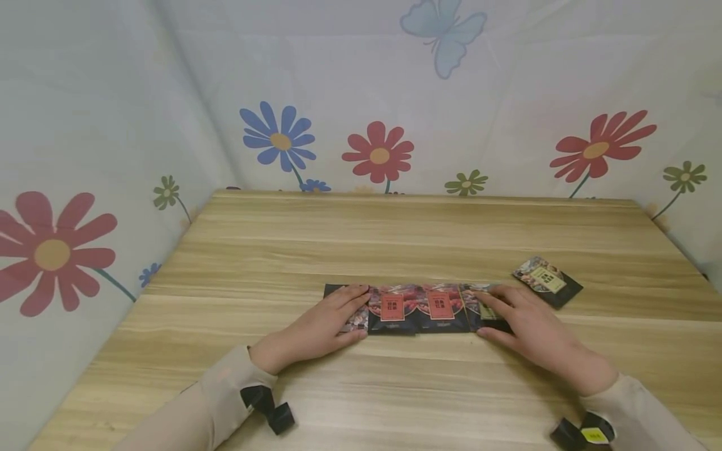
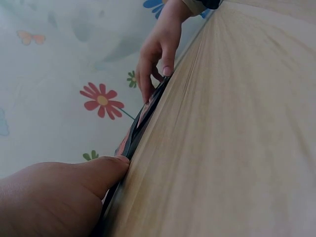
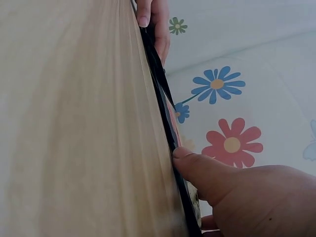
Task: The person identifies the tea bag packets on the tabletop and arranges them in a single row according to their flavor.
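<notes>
In the head view, several flat black sachets lie side by side in a row across the table. Two middle ones, a red-label sachet (image 1: 392,308) and another red-label sachet (image 1: 442,307), show fully. My left hand (image 1: 327,319) rests over the leftmost sachet (image 1: 355,322) and covers much of it. Over the right end, my right hand (image 1: 533,326) touches a sachet with a yellow-green label (image 1: 489,311), its thumb at the near edge. Both wrist views show the thumbs at the row's thin dark edge. The fingers look fairly straight, partly hidden in the wrist views.
A separate sachet with a pale yellow label (image 1: 547,282) lies tilted just beyond my right hand. The wooden table (image 1: 395,244) ends at a white cloth (image 1: 479,131) printed with flowers. Black straps with small black blocks sit on both sleeves.
</notes>
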The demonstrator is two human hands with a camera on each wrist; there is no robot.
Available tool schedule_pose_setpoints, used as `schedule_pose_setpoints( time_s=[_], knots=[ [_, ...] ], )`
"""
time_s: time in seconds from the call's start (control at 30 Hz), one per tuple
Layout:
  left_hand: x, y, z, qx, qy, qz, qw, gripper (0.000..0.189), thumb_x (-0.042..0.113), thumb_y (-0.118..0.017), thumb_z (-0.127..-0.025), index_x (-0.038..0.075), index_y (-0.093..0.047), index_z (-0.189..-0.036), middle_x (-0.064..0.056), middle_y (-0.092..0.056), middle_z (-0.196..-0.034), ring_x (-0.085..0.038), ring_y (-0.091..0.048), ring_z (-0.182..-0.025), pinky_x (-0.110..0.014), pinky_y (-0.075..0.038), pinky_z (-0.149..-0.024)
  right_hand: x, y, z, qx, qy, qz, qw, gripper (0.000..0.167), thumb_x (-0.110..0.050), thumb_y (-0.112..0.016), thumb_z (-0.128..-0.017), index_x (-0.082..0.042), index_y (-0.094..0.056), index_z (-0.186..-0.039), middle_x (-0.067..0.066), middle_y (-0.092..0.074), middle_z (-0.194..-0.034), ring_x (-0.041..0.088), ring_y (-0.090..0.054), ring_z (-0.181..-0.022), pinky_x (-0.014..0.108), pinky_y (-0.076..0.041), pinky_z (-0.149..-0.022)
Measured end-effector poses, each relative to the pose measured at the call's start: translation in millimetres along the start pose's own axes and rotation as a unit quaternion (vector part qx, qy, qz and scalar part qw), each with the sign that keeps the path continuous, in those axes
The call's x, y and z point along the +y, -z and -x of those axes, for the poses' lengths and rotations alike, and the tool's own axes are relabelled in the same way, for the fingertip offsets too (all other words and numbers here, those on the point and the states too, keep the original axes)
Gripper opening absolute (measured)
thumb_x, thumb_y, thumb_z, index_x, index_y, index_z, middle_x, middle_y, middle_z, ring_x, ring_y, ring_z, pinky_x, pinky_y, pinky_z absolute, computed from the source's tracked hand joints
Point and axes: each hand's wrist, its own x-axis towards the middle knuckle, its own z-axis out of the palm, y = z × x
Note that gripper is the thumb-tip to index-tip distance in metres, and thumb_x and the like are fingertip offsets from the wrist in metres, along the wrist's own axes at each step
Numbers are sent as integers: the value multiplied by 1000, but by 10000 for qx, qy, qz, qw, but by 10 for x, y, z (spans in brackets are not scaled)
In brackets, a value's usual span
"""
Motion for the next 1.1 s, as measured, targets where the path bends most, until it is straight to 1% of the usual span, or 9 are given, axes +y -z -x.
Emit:
schedule_pose_setpoints(
  time_s=[0.23,0.47,0.6,0.73,0.87,0.97,1.1],
  knots=[
    [0,4,6,9,-5,20,10000,68,40,-57,-95,2,-36,-147,-15,-33,-155,-30,-28,-146,-45,-23,-121,-12,12,-6,18,-18,-25,10000,62,-40,-73,-82,-12,-56,-135,14,-60,-120,33,-55,-113,53,-45,-98],
    [1,7,5,2,6,1,10000,68,41,-56,-95,3,-36,-148,-14,-32,-156,-30,-28,-146,-45,-23,-121,-20,57,-4,-210,-155,-178,9995,61,-41,-72,-83,-12,-57,-135,15,-60,-124,35,-54,-117,56,-43,-100],
    [5,11,9,-14,26,24,10000,68,41,-57,-95,3,-36,-148,-14,-32,-156,-30,-27,-146,-45,-23,-121,-18,80,-9,-253,-216,-270,9991,58,-40,-72,-83,-11,-59,-132,17,-59,-125,36,-54,-117,57,-44,-99],
    [5,15,8,-40,46,22,10000,69,41,-57,-95,3,-36,-148,-14,-32,-156,-30,-28,-146,-45,-23,-121,-2,138,-20,-49,-162,-335,9993,55,-35,-75,-81,-8,-62,-127,19,-60,-124,39,-56,-114,58,-43,-99],
    [14,22,6,-80,77,33,9999,69,42,-56,-95,3,-35,-148,-14,-32,-156,-30,-28,-146,-45,-23,-121,57,206,-26,243,-67,-253,9994,52,-29,-78,-79,-6,-63,-123,19,-61,-121,40,-58,-110,58,-46,-95],
    [20,30,5,-90,89,51,9999,69,42,-56,-95,3,-35,-148,-14,-32,-156,-31,-28,-146,-46,-24,-121,127,246,-30,358,-83,-217,9991,54,-27,-78,-78,-7,-60,-126,20,-61,-121,40,-57,-109,58,-47,-90],
    [24,40,5,-88,80,51,9999,69,42,-55,-95,3,-35,-148,-15,-32,-156,-31,-28,-146,-46,-24,-121,216,281,-38,449,-122,-216,9987,61,-26,-80,-77,-7,-58,-130,23,-59,-123,42,-56,-110,61,-45,-91]
  ],
)
